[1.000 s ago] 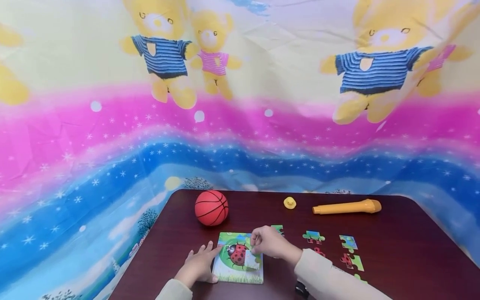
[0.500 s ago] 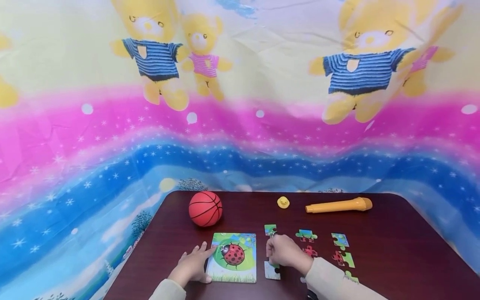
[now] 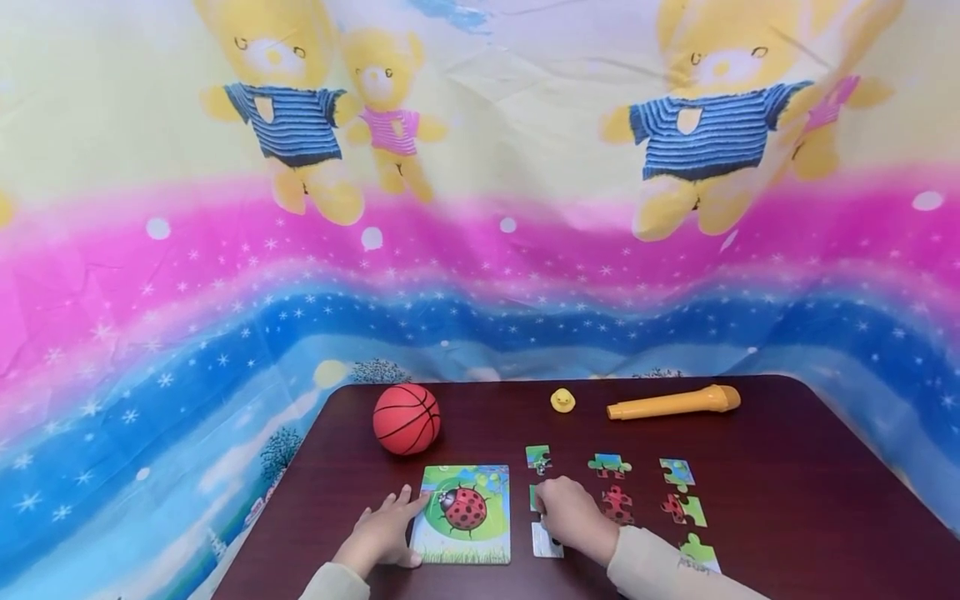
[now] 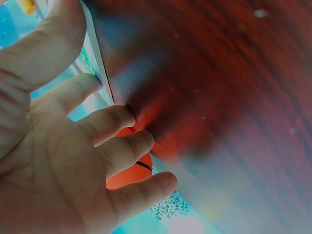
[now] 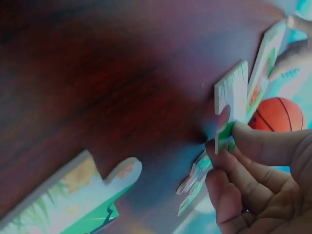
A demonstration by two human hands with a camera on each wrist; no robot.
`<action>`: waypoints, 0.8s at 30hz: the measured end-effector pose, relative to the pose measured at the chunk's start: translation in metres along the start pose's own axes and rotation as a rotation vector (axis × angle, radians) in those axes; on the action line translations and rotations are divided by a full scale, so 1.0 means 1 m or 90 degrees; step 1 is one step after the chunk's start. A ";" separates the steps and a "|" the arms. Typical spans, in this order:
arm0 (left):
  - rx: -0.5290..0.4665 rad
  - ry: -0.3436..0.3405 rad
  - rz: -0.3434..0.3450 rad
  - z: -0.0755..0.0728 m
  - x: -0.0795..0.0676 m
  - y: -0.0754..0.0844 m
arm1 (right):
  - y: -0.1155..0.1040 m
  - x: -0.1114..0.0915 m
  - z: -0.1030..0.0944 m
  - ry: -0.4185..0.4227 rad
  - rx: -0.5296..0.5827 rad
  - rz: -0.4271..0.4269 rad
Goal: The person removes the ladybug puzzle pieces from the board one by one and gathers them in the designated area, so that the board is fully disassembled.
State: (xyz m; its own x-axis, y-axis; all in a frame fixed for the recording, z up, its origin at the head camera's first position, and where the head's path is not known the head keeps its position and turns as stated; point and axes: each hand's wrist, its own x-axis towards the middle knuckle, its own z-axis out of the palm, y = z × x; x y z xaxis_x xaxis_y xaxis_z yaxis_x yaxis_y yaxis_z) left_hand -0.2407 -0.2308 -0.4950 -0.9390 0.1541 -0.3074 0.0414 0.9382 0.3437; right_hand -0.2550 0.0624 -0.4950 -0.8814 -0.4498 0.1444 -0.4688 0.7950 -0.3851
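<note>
In the head view a square ladybug picture board [image 3: 461, 517] lies on the table. My left hand [image 3: 378, 533] rests at its left edge with fingers spread, the thumb and index finger touching it; in the left wrist view the left hand [image 4: 63, 141] holds nothing. Right of the board, my right hand [image 3: 573, 517] is low over a column of puzzle pieces. The right wrist view has the right hand [image 5: 263, 170] pinching a white-and-green puzzle piece [image 5: 233, 95] at its green end between thumb and fingers. A green piece [image 3: 533, 497] shows partly beside the fingertips.
Several loose puzzle pieces lie to the right, among them a red one [image 3: 617, 503] and a green one [image 3: 699, 550]. A small red basketball [image 3: 407, 419], a yellow rubber duck [image 3: 562, 401] and an orange toy microphone [image 3: 673, 403] stand farther back. A printed curtain [image 3: 480, 250] hangs behind the table.
My right hand has carried the white puzzle piece from over the board to the right, down to the table beside the other pieces. The left hand stays at the board's edge.
</note>
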 end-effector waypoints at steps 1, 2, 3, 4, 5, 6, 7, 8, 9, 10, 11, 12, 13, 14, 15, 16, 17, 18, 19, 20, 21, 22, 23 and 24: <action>0.000 0.000 0.000 -0.001 -0.001 -0.001 | -0.001 0.000 0.001 0.012 -0.016 -0.009; 0.001 0.000 -0.001 -0.001 -0.001 -0.001 | -0.003 0.000 0.003 0.024 -0.032 -0.017; 0.002 0.001 0.000 -0.002 -0.001 -0.002 | -0.004 0.000 0.004 0.036 -0.047 -0.022; 0.003 0.002 -0.001 -0.002 -0.001 -0.003 | -0.005 0.001 0.005 0.044 -0.062 -0.025; 0.006 0.002 0.001 -0.002 0.000 -0.003 | -0.005 0.000 0.007 0.054 -0.078 -0.025; 0.008 0.001 0.003 -0.002 0.000 -0.003 | -0.005 0.000 0.008 0.065 -0.094 -0.026; 0.011 0.001 0.005 -0.002 0.001 -0.003 | -0.005 0.000 0.010 0.075 -0.111 -0.027; 0.012 0.001 0.008 -0.001 0.002 -0.003 | -0.004 -0.001 0.012 0.078 -0.129 -0.026; 0.012 0.000 0.011 0.000 0.003 -0.002 | -0.004 -0.002 0.014 0.076 -0.148 -0.023; 0.012 -0.002 0.014 0.001 0.003 -0.002 | -0.003 -0.004 0.017 0.073 -0.168 -0.022; 0.012 -0.004 0.018 0.002 0.003 -0.001 | -0.002 -0.006 0.019 0.073 -0.187 -0.025; 0.010 -0.006 0.021 0.003 0.003 0.000 | -0.001 -0.008 0.022 0.073 -0.204 -0.028; 0.010 -0.008 0.023 0.004 0.003 0.000 | -0.001 -0.011 0.024 0.073 -0.217 -0.031; 0.010 -0.010 0.025 0.005 0.003 0.001 | -0.001 -0.013 0.025 0.077 -0.229 -0.037; 0.011 -0.010 0.025 0.005 0.003 0.002 | -0.001 -0.015 0.026 0.084 -0.238 -0.045; 0.014 -0.008 0.025 0.005 0.002 0.002 | -0.001 -0.016 0.026 0.100 -0.243 -0.056; 0.020 -0.007 0.026 0.005 0.002 0.003 | -0.002 -0.016 0.025 0.118 -0.245 -0.067; 0.025 -0.004 0.023 0.005 0.002 0.003 | -0.003 -0.016 0.024 0.138 -0.246 -0.079; 0.033 -0.001 0.020 0.004 0.002 0.004 | -0.005 -0.016 0.021 0.157 -0.246 -0.091; 0.044 0.002 0.016 0.003 0.002 0.005 | -0.007 -0.015 0.019 0.175 -0.242 -0.105; 0.056 0.005 0.011 0.002 0.002 0.005 | -0.010 -0.014 0.015 0.190 -0.237 -0.118; 0.070 0.007 0.006 0.002 0.002 0.006 | -0.013 -0.014 0.012 0.200 -0.229 -0.130; 0.088 0.009 -0.001 0.001 0.003 0.007 | -0.016 -0.013 0.007 0.206 -0.219 -0.142; 0.105 0.008 -0.010 0.001 0.003 0.008 | -0.019 -0.013 0.003 0.209 -0.213 -0.152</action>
State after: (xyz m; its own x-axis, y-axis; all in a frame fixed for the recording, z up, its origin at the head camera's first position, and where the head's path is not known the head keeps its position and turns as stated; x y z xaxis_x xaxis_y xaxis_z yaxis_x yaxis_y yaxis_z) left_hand -0.2432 -0.2225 -0.4940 -0.9443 0.1364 -0.2994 0.0817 0.9787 0.1882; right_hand -0.2339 0.0518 -0.4920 -0.6945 -0.5260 0.4910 -0.6049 0.7963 -0.0026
